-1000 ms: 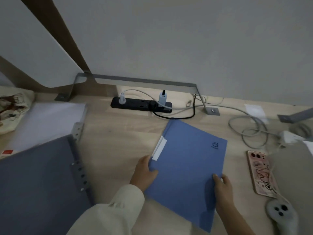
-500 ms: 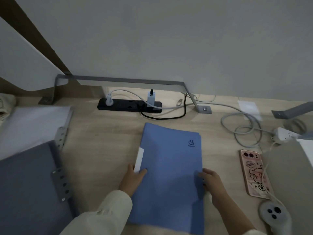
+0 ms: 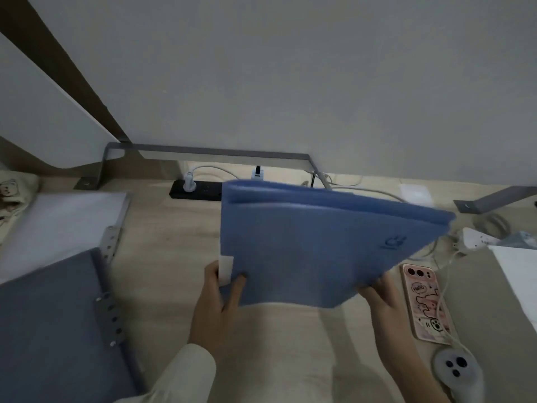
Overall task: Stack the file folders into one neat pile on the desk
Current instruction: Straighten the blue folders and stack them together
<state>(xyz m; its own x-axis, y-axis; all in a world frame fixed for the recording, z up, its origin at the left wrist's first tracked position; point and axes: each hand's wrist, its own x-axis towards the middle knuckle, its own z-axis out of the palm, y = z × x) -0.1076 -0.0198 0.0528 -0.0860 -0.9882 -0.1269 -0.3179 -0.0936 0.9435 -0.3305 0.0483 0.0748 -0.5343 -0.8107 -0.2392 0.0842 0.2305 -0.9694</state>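
Blue folder point(image 3: 313, 251) at frame centre, raised off the tabletop point(image 3: 174, 257), tilted. Left hand point(image 3: 216, 309) pinches its lower-left corner by the white tab; right hand point(image 3: 383, 298) grips the lower-right edge. Grey binder point(image 3: 52, 321) lies lower left. Phone point(image 3: 421, 301) lies lower right.

light wood desk point(image 3: 162, 257) w/ grey binder point(image 3: 52, 324), power strip point(image 3: 197, 189), phone point(image 3: 424, 301), white paper point(image 3: 61, 225).

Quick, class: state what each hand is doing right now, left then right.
Left hand: closed on the blue folder at its near left corner, by the white tab.
Right hand: gripping the same folder's near right edge, lifted off the desk.
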